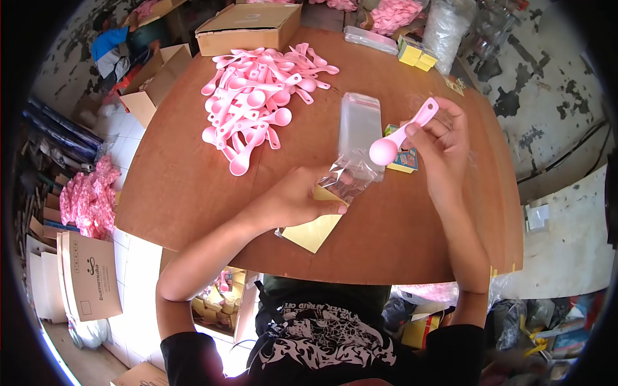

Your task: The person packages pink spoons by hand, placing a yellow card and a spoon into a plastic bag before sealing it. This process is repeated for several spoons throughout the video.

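My left hand [306, 196] is closed on a clear plastic bag [351, 180] with a yellow card [312, 233] inside its lower part. Between the fingers of my right hand [444, 138] is a pink measuring spoon [405, 134], its bowl pointing left toward the bag. Beyond the bag lies a stack of clear plastic bags [360, 122]. Partly hidden behind the spoon sits a small pile of printed cards [404, 161], blue and yellow. A heap of pink spoons [254, 96] covers the table's far left part.
On the brown table [425, 238], a cardboard box [250, 29] stands at the far edge. Yellow boxes [417, 53] and a clear plastic case [371, 40] lie at the far right. Cartons [90, 275] stand on the floor at left. Another person [112, 51] is at upper left.
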{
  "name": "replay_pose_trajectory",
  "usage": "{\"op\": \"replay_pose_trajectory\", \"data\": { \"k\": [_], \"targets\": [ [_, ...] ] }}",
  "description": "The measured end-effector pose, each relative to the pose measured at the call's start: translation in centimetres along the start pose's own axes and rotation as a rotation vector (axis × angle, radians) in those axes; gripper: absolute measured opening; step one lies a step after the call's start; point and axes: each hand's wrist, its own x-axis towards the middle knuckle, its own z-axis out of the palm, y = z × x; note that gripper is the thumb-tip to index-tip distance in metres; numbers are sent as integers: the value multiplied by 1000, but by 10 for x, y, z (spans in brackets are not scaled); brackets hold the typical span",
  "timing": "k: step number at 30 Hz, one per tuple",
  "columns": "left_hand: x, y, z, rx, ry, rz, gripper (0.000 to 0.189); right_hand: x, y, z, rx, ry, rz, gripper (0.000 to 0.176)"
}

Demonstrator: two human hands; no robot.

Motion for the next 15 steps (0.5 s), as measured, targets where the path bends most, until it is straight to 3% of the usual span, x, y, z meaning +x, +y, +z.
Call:
{"op": "replay_pose_trajectory", "data": {
  "k": [3, 7, 12, 15],
  "targets": [
    [1, 4, 0, -36, -26, -67, 45, -15, -4, 3, 64, -4, 41, 52],
    [0, 7, 0, 14, -74, -70, 44, -17, 7, 11, 40, 1, -83, 48],
    [-1, 20, 0, 3, -68, -97, 43, -17, 6, 20, 70, -59, 75, 46],
    [-2, 17, 2, 29, -51, -112, 42, -21, 9, 26, 65, -83, 28, 43]
  ]
}}
